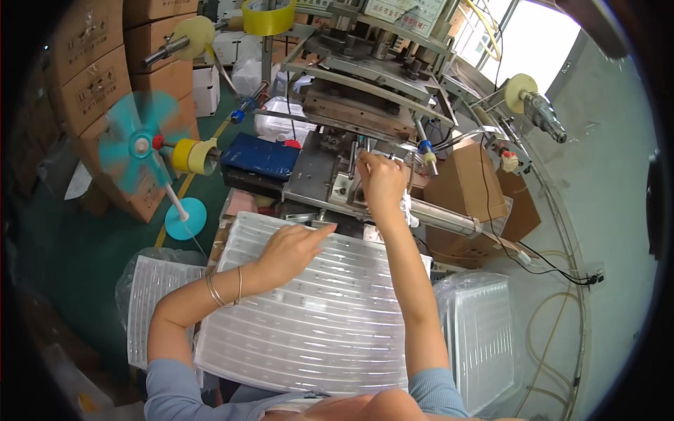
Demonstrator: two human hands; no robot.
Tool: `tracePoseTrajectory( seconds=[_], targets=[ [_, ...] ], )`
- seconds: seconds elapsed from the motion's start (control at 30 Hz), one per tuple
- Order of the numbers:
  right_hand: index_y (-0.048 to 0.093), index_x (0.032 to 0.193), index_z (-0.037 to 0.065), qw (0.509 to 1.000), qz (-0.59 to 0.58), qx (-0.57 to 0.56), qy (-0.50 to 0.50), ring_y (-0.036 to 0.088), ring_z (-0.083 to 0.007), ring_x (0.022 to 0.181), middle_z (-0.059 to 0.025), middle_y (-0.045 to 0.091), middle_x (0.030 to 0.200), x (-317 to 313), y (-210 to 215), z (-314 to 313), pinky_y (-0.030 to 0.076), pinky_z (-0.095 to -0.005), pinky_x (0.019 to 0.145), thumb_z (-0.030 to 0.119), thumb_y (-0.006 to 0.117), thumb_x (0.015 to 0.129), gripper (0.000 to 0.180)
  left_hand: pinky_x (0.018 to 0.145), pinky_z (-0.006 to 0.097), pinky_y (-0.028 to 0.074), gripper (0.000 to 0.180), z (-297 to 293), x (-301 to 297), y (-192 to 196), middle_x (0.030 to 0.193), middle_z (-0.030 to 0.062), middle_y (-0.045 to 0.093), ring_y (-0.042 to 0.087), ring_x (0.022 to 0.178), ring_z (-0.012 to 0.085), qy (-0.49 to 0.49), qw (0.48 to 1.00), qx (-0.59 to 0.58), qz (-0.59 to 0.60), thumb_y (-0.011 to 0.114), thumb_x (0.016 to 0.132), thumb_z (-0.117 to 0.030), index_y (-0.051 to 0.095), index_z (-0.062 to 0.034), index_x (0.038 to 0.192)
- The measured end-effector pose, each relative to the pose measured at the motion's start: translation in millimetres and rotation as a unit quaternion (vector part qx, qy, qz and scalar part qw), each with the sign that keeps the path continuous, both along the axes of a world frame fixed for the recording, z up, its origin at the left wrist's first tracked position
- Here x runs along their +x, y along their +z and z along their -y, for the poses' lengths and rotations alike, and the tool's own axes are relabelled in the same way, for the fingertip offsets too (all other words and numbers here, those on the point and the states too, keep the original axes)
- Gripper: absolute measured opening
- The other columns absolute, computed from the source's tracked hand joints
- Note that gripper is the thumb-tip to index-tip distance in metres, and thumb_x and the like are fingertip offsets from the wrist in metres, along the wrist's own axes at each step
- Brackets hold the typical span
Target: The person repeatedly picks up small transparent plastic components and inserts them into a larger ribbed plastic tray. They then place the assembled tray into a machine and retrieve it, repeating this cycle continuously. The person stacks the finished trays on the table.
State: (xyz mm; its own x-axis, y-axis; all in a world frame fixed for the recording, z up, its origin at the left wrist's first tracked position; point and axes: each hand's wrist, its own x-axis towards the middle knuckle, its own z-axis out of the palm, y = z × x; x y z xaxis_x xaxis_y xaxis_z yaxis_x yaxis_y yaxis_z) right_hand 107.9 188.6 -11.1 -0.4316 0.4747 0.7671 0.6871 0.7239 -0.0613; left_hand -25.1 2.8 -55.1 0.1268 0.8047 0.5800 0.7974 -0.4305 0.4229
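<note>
Left hand [289, 247]: flat on the far edge of the tray [316, 316], palm down, fingers loosely spread and pointing toward the press, holding nothing; thin bangles on the wrist.
Right hand [381, 184]: stretched out past the tray into the press [365, 91], fingers curled down at the plate [316, 168]; what they pinch, if anything, cannot be told from here.
Tray: clear ribbed plastic, wide, lying across the lap just in front of the body, far edge almost touching the front of the press; both forearms crossing above it.
Press: grey metal machine straight ahead, flat steel plate at its base under the right hand, rods and hoses around it.
Tray stacks: one pile of like trays in a plastic bag [151, 295] low at the left, just beside the main tray; another bagged pile [481, 337] at the right, also close by.
Fan [137, 147]: small teal one on a round foot, left of the press, blades blurred.
Tape rolls: yellow one [193, 156] beside the fan, another [268, 15] high above the press.
Boxes: brown cartons [91, 77] stacked at the far left; open brown box [467, 179] right of the press.
Blue pad [261, 156]: lying left of the plate.
</note>
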Motion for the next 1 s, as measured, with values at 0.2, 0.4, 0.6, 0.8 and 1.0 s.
tracePoseTrajectory(
  seconds=[0.2, 0.4, 0.6, 0.8, 1.0],
  targets=[
    [0.054, 0.118, 0.01, 0.99, -0.107, -0.078, 0.052, 0.057, -0.0305, 0.101, -0.0124, 0.061, 0.11, 24, -15, 24, 0.039, -0.0419, 0.089, 0.024, 0.064, 0.082, 0.039, 0.075, 0.038, 0.05, 0.031, 37, 10, -20, 0.091, 0.0101, 0.059, 0.06, 0.086, 0.0282, -0.098, 0.991, -0.086, 0.027, 0.065, 0.076, -0.005, 0.059, -0.0037, 0.107],
    [0.066, 0.097, 0.006, 0.974, 0.02, -0.182, 0.131, 0.061, -0.03, 0.082, -0.0106, 0.062, 0.096, 85, -43, 115, 0.048, -0.0378, 0.073, 0.016, 0.07, 0.076, 0.023, 0.078, 0.036, 0.049, 0.02, 59, 27, -43, 0.096, 0.0068, 0.056, 0.06, 0.087, 0.024, -0.074, 0.976, -0.206, -0.007, 0.066, 0.077, -0.009, 0.061, -0.0051, 0.096],
    [0.066, 0.087, 0.011, 0.939, 0.148, -0.246, 0.188, 0.059, -0.0262, 0.082, -0.0057, 0.06, 0.089, 107, -83, 173, 0.046, -0.0373, 0.071, 0.017, 0.074, 0.071, 0.018, 0.095, 0.044, 0.033, 0.017, 62, 22, -53, 0.086, 0.0046, 0.057, 0.054, 0.089, 0.0205, -0.039, 0.967, -0.058, -0.243, 0.068, 0.072, -0.011, 0.062, -0.0098, 0.088],
    [0.06, 0.088, 0.009, 0.931, 0.106, -0.252, 0.241, 0.058, -0.0273, 0.084, -0.0074, 0.059, 0.09, 105, -86, 163, 0.045, -0.0389, 0.073, 0.014, 0.073, 0.072, 0.022, 0.093, 0.042, 0.034, 0.007, 64, 20, -46, 0.079, 0.0035, 0.056, 0.053, 0.087, 0.0218, -0.02, 0.956, -0.067, -0.286, 0.06, 0.072, -0.007, 0.062, -0.008, 0.078],
    [0.053, 0.094, 0.004, 0.949, -0.085, -0.256, 0.162, 0.058, -0.0307, 0.08, -0.0133, 0.058, 0.09, 110, -68, 119, 0.048, -0.0369, 0.071, 0.007, 0.068, 0.077, 0.022, 0.087, 0.041, 0.038, 0.017, 63, 0, -21, 0.09, 0.0048, 0.061, 0.056, 0.092, 0.0236, 0.004, 0.985, -0.112, -0.129, 0.068, 0.075, -0.014, 0.065, -0.0102, 0.091]
  ],
)
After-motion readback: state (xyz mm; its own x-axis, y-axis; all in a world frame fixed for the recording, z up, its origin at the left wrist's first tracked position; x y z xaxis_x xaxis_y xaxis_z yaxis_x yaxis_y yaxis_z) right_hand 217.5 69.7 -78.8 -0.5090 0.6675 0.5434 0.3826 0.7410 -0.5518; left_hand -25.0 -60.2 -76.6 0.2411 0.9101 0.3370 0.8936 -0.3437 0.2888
